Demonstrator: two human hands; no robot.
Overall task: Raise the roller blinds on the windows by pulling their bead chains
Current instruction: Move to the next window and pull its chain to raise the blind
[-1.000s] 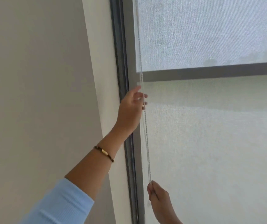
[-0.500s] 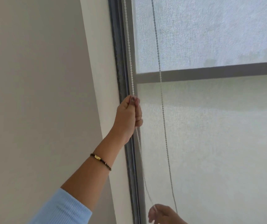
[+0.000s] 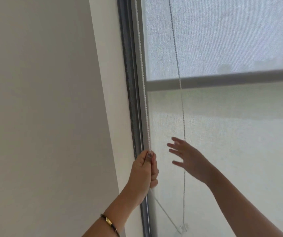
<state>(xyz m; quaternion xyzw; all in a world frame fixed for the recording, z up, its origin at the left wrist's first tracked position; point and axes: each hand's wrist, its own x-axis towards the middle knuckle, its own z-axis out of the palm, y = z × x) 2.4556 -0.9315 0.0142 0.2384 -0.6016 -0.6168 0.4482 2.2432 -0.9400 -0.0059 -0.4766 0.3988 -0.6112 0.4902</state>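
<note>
Head view: the bead chain (image 3: 143, 86) hung in two strands down the left edge of the roller blind (image 3: 223, 134), meeting in a loop at a small clear holder (image 3: 183, 228) near the bottom. The left hand (image 3: 144, 170) was fisted tight around the left strand beside the grey window frame (image 3: 132, 100). The right hand (image 3: 188, 158) was spread, fingers apart, just beside the right strand and gripping nothing. A dark bracelet (image 3: 110, 224) circled the left wrist. A plain wall (image 3: 43, 108) lay to the left.
</note>
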